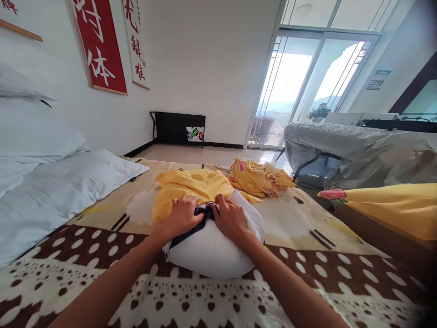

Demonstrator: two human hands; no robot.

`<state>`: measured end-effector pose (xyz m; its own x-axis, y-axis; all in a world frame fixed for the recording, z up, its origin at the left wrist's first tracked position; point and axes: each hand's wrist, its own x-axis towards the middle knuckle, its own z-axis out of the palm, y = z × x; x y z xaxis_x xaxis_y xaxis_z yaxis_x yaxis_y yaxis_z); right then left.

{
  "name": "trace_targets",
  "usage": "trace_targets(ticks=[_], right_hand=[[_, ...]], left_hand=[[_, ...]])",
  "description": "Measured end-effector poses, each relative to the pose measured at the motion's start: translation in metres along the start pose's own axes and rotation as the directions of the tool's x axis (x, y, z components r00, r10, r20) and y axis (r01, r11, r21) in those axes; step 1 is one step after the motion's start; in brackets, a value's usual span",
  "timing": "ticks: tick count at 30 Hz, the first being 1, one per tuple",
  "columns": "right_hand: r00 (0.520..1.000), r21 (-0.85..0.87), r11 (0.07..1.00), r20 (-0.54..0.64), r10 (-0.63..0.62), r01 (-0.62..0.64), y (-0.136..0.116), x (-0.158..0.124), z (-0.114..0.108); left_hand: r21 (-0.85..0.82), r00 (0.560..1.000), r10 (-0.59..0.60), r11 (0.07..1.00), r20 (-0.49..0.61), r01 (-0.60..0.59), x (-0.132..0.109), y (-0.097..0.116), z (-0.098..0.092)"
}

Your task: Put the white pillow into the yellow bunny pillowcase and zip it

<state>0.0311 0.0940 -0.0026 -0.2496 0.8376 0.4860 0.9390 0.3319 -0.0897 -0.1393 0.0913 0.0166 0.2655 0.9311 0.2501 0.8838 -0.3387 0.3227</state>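
A plump white pillow [211, 250] lies on the patterned bedspread [102, 255] in front of me. Both my hands rest on its far end. My left hand [180, 216] and my right hand [230, 218] have their fingers curled onto a dark blue edge [203, 212] of the pillow's opening, pinching it between them. A yellow pillowcase [191, 187] lies flat just beyond the pillow, partly under my left hand. A second crumpled yellow cloth [259, 177] with a pink print sits farther off, to the right.
White pillows and a white duvet [58, 191] are piled at the left. A yellow cushion [392, 207] lies at the bed's right edge. Beyond are a grey-covered table [358, 146], a black rack [179, 127] by the wall, and glass balcony doors [300, 86].
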Motion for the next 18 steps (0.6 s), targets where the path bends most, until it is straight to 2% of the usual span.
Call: trace_targets(ticks=[3, 6, 9, 13, 15, 18], right_hand=[[0.990, 0.069, 0.992, -0.106, -0.094, 0.102, 0.003, -0.009, -0.003], [0.959, -0.001, 0.967, -0.134, -0.251, 0.253, -0.003, -0.026, -0.013], [0.942, -0.171, 0.937, -0.087, -0.323, 0.305, -0.017, -0.053, -0.022], [0.956, -0.291, 0.922, -0.064, -0.287, 0.257, -0.034, -0.081, -0.025], [0.959, -0.276, 0.923, -0.013, -0.282, 0.268, -0.037, -0.080, -0.026], [0.940, -0.205, 0.918, 0.109, -0.324, 0.340, -0.038, -0.063, -0.028]], left_hand=[[0.013, 1.000, -0.017, 1.000, 0.009, 0.017, -0.008, -0.004, 0.003], [0.023, 1.000, -0.014, 1.000, -0.003, 0.014, -0.018, -0.009, 0.007], [0.028, 1.000, -0.008, 1.000, -0.012, 0.008, -0.026, -0.014, 0.011], [-0.001, 1.000, 0.005, 1.000, -0.024, -0.005, -0.031, -0.016, 0.013], [-0.025, 0.999, 0.002, 1.000, -0.035, -0.003, -0.031, -0.016, 0.011], [-0.053, 0.998, 0.000, 0.999, -0.062, -0.003, -0.029, -0.014, 0.008]])
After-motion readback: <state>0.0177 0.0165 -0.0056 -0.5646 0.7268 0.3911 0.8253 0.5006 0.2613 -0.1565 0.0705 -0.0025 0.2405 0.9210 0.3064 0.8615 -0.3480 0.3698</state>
